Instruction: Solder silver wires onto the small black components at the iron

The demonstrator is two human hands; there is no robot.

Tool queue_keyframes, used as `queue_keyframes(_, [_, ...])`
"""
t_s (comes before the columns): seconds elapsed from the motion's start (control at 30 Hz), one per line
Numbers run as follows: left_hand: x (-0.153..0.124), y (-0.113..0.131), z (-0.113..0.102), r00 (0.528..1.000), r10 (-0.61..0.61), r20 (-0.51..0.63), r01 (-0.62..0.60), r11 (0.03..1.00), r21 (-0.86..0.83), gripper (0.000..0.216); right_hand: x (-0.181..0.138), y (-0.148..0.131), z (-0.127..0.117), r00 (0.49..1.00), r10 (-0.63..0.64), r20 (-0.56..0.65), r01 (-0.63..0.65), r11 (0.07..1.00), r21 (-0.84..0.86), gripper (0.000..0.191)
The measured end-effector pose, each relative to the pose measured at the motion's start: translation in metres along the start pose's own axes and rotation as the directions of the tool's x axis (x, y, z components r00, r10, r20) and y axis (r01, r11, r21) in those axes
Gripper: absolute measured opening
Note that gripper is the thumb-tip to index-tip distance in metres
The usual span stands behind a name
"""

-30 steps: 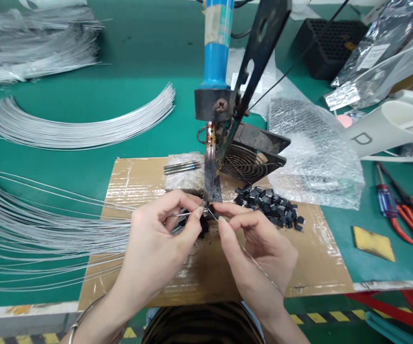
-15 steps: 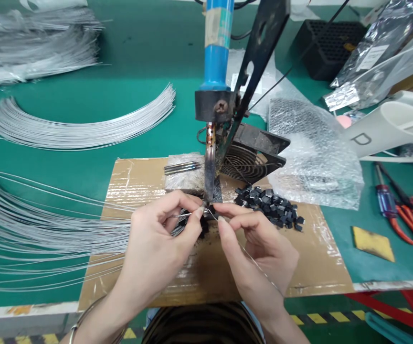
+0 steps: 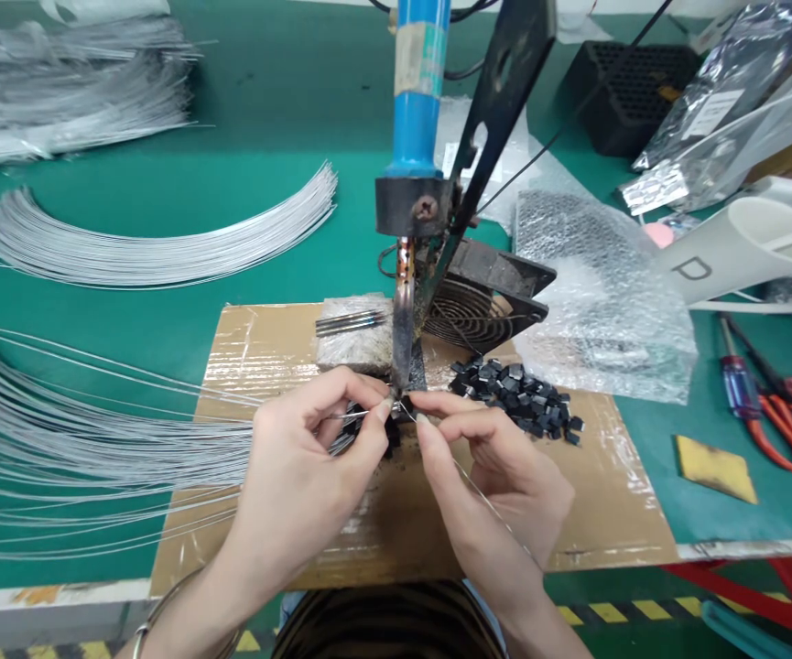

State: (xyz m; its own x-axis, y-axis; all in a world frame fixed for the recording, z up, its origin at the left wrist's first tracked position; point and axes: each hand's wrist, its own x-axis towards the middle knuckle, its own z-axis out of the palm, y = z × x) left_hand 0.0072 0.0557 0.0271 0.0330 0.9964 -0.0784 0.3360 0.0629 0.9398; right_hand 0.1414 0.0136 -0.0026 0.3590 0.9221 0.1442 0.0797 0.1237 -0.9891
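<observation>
My left hand (image 3: 306, 476) is closed in a pinch on a thin grey wire (image 3: 351, 415), its end just under the tip of the blue soldering iron (image 3: 402, 352). Facing it, my right hand (image 3: 498, 485) pinches a strand of solder wire (image 3: 488, 503), which runs up to the same spot from the palm. The iron is clamped upright, tip down. A small black connector (image 3: 406, 403) sits by the right fingertips; whether they also grip it I cannot tell. Fingers partly hide the joint. Black connector pieces (image 3: 519, 398) lie heaped beyond my right hand.
Loose grey wires (image 3: 93, 448) fan out at left, with a bundle (image 3: 162, 247) behind. A small fan (image 3: 484, 302) stands behind the iron. Cardboard (image 3: 602, 513) lies beneath. To the right are bubble wrap (image 3: 588, 293), a yellow sponge (image 3: 716, 468), red-handled scissors (image 3: 780, 430) and a white mug (image 3: 739, 247).
</observation>
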Motion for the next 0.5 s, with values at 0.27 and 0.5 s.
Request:
queue_keyframes(0.27, [0.0,-0.001,-0.002,1.0,0.01,0.0,-0.01,1.0,-0.002,0.013,-0.001,0.002,0.0,1.0,-0.013,-0.009,0.013,1.0,-0.007,0.015])
queue_keyframes(0.5, [-0.002,-0.007,-0.003,1.0,-0.031,-0.003,0.031,0.999,0.044,0.011,0.009,0.002,-0.016,0.999,0.026,0.039,-0.025,0.999,-0.035,0.016])
